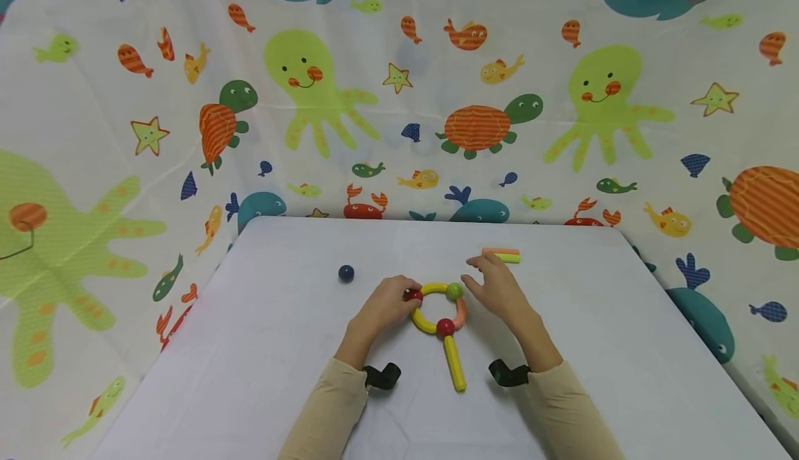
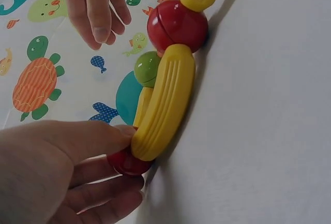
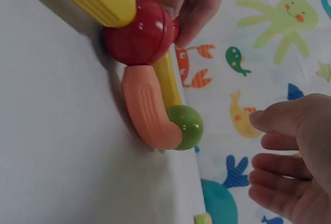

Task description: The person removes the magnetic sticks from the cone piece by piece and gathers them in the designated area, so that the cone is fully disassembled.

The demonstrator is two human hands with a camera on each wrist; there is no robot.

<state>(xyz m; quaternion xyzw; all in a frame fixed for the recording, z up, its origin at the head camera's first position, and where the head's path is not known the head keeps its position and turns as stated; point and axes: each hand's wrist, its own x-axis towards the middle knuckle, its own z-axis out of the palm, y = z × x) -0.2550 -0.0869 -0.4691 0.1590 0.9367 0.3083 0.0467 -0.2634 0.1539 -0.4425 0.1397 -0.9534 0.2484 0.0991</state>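
Yellow, orange, red and green plastic pieces form one toy ring (image 1: 437, 307) lying flat near the middle of a white table (image 1: 262, 349).

Ring parts, counted: two curved yellow pieces, one curved orange piece (image 3: 150, 110), two red balls and one green ball (image 1: 454, 291). One straight yellow stick (image 1: 455, 363) runs from the ring's near red ball (image 1: 445, 327) toward the person.

Left hand (image 1: 387, 304): at the ring's left side, thumb and fingers pinching the other red ball (image 2: 126, 161), which sits where the two yellow curves meet.

Right hand (image 1: 496, 286): just to the right of the ring, fingers spread and relaxed, holding nothing, close to the green ball but apart from it in the wrist views.

Loose items: one dark blue ball (image 1: 346, 273), left of the ring and well apart from it; two short sticks, one orange (image 1: 501, 251) and one lime green (image 1: 507, 258), lying side by side beyond the ring to its right, just past the right fingertips.

Surround: one sea-creature printed cloth (image 1: 399, 99) hanging behind and beside the table.
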